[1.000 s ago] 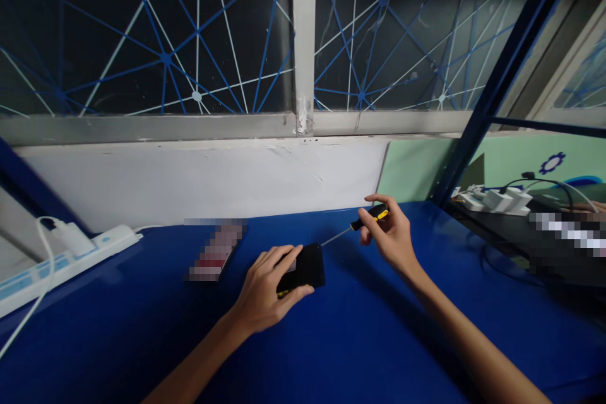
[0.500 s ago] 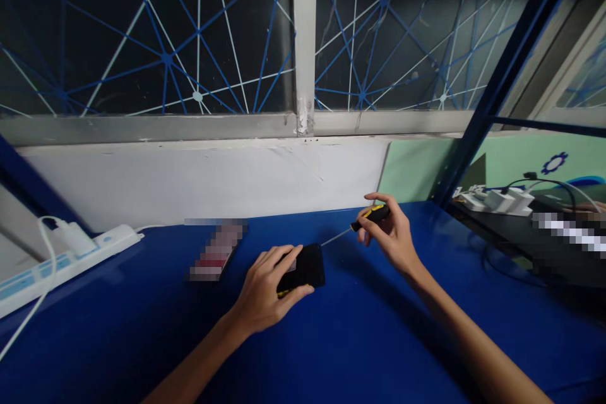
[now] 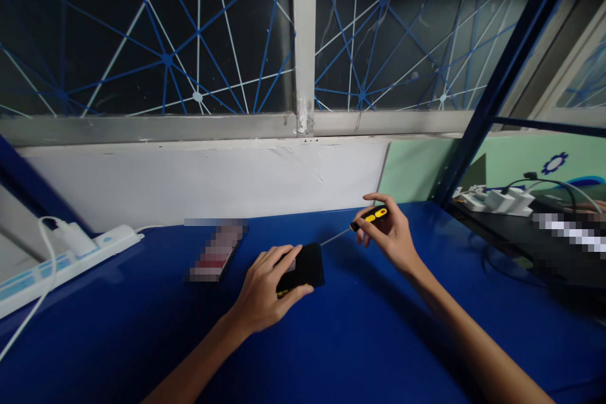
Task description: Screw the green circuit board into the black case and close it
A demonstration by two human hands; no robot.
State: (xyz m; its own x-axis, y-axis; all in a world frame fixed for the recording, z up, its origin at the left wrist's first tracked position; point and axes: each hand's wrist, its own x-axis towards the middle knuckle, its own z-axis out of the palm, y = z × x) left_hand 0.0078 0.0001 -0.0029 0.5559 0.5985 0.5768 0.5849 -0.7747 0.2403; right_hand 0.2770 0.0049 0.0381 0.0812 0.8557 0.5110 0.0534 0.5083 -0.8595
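Low over the blue table (image 3: 350,341), my left hand (image 3: 267,287) grips a flat black box-shaped device (image 3: 310,265), fingers across its top and thumb along the near edge. A light label shows partly beside the fingers, and a bit of yellow peeks out under the hand. My right hand (image 3: 391,230) holds a screwdriver (image 3: 374,218) by its black and yellow handle, between thumb and fingers. The thin metal shaft slants down left, its tip at the device's far right corner. Whether the tip sits in a screw is too small to tell.
A blurred-out flat object (image 3: 218,252) lies left of my left hand. Further left is a white power strip (image 3: 71,265) with a plugged-in charger and cable. To the right, a dark neighbouring desk holds white plugs (image 3: 506,200) and cables; part of another person's hand (image 3: 587,207) shows there.
The screwdriver handle has turned about its axis in my right fingers, so more yellow faces up. My left hand and the black device stay almost where they were.
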